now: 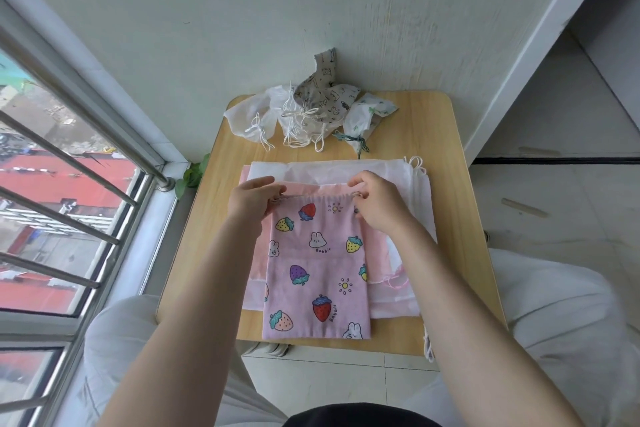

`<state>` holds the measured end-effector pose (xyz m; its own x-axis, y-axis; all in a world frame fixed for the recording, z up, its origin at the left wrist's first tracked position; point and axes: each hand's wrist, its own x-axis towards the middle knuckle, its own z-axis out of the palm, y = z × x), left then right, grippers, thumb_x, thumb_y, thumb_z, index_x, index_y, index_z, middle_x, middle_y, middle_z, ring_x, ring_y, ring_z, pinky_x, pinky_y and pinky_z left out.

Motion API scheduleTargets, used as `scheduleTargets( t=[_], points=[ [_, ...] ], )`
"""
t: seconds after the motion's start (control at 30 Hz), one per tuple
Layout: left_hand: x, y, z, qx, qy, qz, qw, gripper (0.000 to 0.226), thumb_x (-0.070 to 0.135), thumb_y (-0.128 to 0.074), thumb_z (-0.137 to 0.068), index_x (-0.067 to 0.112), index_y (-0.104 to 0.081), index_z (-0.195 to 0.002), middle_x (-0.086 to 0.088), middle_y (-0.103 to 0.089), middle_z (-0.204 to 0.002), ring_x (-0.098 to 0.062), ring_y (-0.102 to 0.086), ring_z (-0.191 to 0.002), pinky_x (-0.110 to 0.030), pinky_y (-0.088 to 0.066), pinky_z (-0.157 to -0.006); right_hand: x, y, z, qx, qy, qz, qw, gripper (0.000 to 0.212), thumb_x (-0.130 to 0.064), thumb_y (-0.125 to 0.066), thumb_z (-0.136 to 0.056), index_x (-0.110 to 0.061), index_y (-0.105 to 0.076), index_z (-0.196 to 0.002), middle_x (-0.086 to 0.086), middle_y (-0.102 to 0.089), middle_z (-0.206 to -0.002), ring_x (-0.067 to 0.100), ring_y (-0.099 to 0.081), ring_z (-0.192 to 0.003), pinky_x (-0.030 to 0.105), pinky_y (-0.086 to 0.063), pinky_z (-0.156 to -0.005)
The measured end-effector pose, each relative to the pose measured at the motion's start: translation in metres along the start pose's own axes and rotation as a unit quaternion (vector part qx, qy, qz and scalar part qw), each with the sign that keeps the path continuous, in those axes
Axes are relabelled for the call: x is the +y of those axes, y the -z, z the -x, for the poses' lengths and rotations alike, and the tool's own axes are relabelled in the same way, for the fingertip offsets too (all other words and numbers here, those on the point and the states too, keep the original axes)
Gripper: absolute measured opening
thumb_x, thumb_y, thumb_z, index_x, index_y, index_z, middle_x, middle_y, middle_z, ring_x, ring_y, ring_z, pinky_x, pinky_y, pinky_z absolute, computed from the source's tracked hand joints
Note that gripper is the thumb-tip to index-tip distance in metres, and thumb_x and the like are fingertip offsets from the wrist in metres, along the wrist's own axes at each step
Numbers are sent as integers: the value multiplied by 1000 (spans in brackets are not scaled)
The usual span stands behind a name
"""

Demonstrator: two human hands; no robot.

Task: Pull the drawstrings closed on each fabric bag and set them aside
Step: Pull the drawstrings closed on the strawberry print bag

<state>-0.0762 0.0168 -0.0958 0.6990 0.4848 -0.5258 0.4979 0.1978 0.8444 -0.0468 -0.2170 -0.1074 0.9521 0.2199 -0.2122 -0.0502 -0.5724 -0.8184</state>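
A pink bag printed with strawberries and rabbits point(318, 267) lies flat on top of a stack of plain pink and white bags point(346, 172) on the small wooden table point(446, 135). Its top edge is slightly gathered. My left hand point(252, 199) pinches the drawstring at the bag's top left corner. At the top right corner my right hand point(377, 201) pinches the other drawstring end. Several cinched bags point(311, 111), white, grey-printed and leaf-printed, lie in a heap at the table's far edge.
The table stands against a white wall, with a barred window point(69, 204) close on the left. A green plant sprig point(192, 175) pokes up by the table's left edge. My knees flank the table's near side. Tiled floor lies to the right.
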Motion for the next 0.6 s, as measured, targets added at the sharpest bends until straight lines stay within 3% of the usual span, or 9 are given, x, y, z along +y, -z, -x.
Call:
scheduleTargets(
  t=[0.1, 0.3, 0.4, 0.47, 0.53, 0.6],
  points=[
    [-6, 5, 6, 35, 5, 56, 998, 19, 0, -74, -81, 9, -68, -97, -11, -70, -90, -16, -68, -76, -22, -56, -63, 5, 0, -2, 28, -23, 13, 999, 15, -6, -52, -93, -17, -61, -98, 9, -67, -97, 25, -68, -79, 40, -58, -74],
    [-18, 15, 10, 119, -13, 145, 982, 12, -4, -69, -85, 7, -64, -87, -13, -68, -85, -13, -65, -66, -18, -53, -62, 7, 4, 4, 51, -44, 98, 993, 22, -3, -47, -92, -6, -67, -103, 8, -67, -102, 28, -64, -91, 30, -50, -71],
    [-19, 22, 16, 144, -8, 194, 970, 8, -1, -64, -90, 6, -61, -94, -14, -68, -86, -15, -66, -69, -19, -53, -59, 10, 8, 7, 85, -59, 92, 990, 21, -5, -46, -91, 4, -66, -93, 16, -68, -90, 31, -63, -80, 36, -52, -68],
    [-18, 25, 21, 117, 10, 229, 966, 8, 1, -58, -94, 8, -58, -96, -11, -66, -82, -17, -67, -72, -23, -54, -58, 9, 9, 8, 66, -81, 21, 994, 23, -8, -46, -92, 7, -61, -84, 20, -65, -74, 29, -59, -61, 38, -51, -61],
    [-14, 26, 25, 69, 41, 285, 955, 11, 0, -49, -98, 9, -55, -101, -10, -61, -79, -21, -69, -78, -25, -55, -59, 2, 7, 12, 43, -121, -102, 986, 24, -14, -48, -91, -1, -57, -73, 13, -58, -62, 22, -53, -50, 33, -44, -53],
    [-13, 25, 28, 27, 70, 327, 942, 17, 0, -41, -101, 8, -55, -107, -7, -54, -76, -17, -65, -67, -22, -53, -54, -6, 6, 15, 44, -162, -271, 948, 24, -17, -52, -89, -9, -53, -66, 10, -55, -60, 20, -51, -48, 29, -41, -51]
  ],
)
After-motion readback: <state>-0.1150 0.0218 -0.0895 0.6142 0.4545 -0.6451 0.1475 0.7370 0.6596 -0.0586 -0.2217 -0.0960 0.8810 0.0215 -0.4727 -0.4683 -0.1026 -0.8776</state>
